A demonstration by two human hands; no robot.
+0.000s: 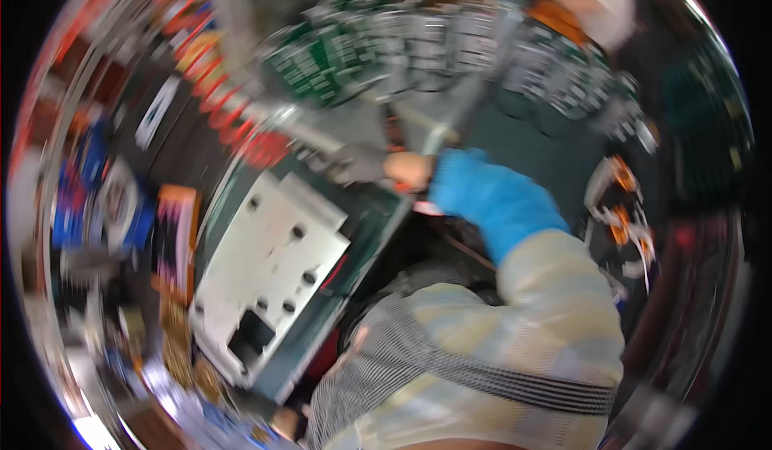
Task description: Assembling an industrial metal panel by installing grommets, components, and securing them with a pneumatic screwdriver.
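Picture: heavily blurred, details soft.
Right hand (406, 170): reaches forward from a blue cuff (490, 201) and a pale striped sleeve (555, 289); fingers close to a grey metal piece (358, 163), grip unclear.
Left hand: cannot be made out.
White plate (269, 277): flat metal with round holes and a square cut-out, lying on a dark green tray (378, 221) just below the hand.
Red spring (233, 112): coiled, up left of the plate.
Another person: checked green and white shirt (362, 48) across the top.
Left side: small colourful boxes (173, 233), blurred.

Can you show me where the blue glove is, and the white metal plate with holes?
blue glove (490, 197): head view, on the back of the gloved hand.
white metal plate (269, 269): head view, on its flat middle.
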